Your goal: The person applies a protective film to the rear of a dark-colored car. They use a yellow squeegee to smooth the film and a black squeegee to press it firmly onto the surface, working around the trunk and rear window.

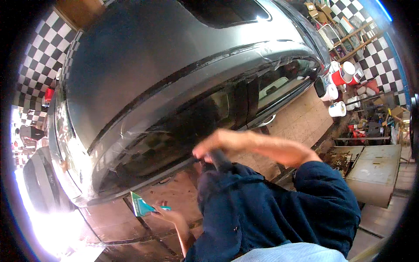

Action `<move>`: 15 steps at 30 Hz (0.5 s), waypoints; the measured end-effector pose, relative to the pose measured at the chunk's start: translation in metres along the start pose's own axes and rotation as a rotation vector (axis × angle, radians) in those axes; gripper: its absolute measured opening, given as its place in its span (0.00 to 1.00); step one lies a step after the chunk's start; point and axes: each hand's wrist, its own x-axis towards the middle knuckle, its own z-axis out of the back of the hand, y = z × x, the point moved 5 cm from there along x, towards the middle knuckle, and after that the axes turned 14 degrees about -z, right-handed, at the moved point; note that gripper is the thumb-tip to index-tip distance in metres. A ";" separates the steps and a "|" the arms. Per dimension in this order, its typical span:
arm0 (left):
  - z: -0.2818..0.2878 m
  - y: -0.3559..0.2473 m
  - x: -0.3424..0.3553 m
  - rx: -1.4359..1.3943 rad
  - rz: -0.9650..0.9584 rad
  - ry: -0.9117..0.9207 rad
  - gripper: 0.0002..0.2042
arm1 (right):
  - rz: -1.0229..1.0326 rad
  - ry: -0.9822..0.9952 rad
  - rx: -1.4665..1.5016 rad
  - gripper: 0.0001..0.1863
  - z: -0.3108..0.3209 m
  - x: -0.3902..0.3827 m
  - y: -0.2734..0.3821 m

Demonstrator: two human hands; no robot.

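Observation:
Low at the left, my left hand (165,215) is closed around the handle of a teal scraper (143,207) with a flared, wide end. The scraper points away to the left, beside the car's lower side and above the tiled floor. My right hand (220,143) is raised in front of my chest, its fingers curled and smeared by motion. Just under it a dark, short piece (221,160) shows against my dark shirt; what it is, I cannot make out. A dark grey car (131,74) with dull patches on its roof fills the far side, its side windows (187,118) facing me.
Several paint buckets (337,109) stand past the car's right end. A rusty pale metal panel (375,170) lies at the right, near cluttered shelves (375,126). Another grey vehicle part (41,183) is by the bright opening at left. Brownish tiles (301,115) cover the floor.

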 end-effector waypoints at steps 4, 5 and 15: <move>0.000 0.050 -0.057 -0.087 0.122 0.106 0.18 | 0.783 -0.379 -0.680 0.18 0.034 -0.003 -0.064; 0.005 0.061 -0.067 -0.033 0.140 0.196 0.19 | 0.484 -0.493 -0.477 0.16 0.046 -0.014 -0.072; 0.014 0.040 -0.087 0.407 0.261 0.472 0.28 | 0.812 -1.923 -0.512 0.22 0.349 -0.270 0.062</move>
